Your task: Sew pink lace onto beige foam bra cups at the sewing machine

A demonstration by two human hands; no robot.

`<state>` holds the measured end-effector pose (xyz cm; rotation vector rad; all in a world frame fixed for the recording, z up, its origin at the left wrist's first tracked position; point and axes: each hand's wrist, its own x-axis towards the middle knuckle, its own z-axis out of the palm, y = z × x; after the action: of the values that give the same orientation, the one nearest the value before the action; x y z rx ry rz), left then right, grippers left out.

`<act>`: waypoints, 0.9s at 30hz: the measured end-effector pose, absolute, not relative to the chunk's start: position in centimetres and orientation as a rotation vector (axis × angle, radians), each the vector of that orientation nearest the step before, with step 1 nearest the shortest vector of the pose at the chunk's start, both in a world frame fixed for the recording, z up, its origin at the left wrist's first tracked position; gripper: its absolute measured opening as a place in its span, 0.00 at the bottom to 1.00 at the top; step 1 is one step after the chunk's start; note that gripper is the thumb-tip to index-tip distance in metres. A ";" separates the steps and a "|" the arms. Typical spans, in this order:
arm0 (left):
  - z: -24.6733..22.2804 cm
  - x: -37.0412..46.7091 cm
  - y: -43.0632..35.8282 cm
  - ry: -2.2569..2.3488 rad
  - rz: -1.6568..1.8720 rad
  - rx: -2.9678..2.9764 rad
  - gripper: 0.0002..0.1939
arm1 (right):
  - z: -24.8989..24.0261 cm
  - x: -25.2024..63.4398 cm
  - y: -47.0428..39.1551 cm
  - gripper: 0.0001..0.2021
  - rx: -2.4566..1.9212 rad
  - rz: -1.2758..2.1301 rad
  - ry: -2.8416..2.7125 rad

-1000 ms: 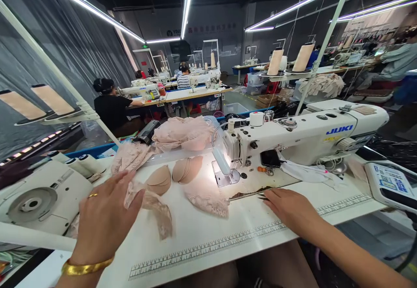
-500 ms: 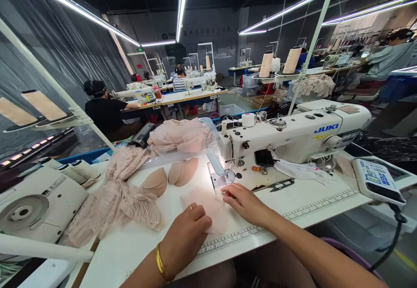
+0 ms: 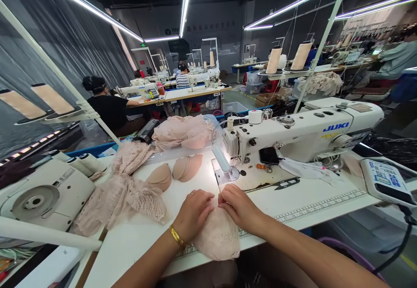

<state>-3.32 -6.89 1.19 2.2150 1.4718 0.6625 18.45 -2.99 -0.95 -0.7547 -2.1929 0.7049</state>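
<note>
Left hand (image 3: 195,214) rises beside right hand (image 3: 240,207) since half a second ago | lace piece (image 3: 216,236) droops over table (image 3: 130,244) edge | right fingertips pinch its top, likely steadying it; left fingers half-curled, grip unclear | snips (image 3: 287,183) lie aside, presumably leaving working room

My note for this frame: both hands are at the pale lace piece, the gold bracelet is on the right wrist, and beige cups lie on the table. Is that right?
Not quite: the head view shows the gold bracelet on the left wrist. The rest holds: left hand and right hand at the pale lace piece, beige cups on the table.
</note>
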 end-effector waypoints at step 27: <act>2.5 -10.9 2.6 2.286 0.734 2.053 0.18 | -1.0 18.2 -1.5 0.03 -0.829 1.424 -1.882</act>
<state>-10.93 2.64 2.55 2.0529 2.2857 0.7336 18.17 -1.54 -1.02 -0.8291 -1.8818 1.4239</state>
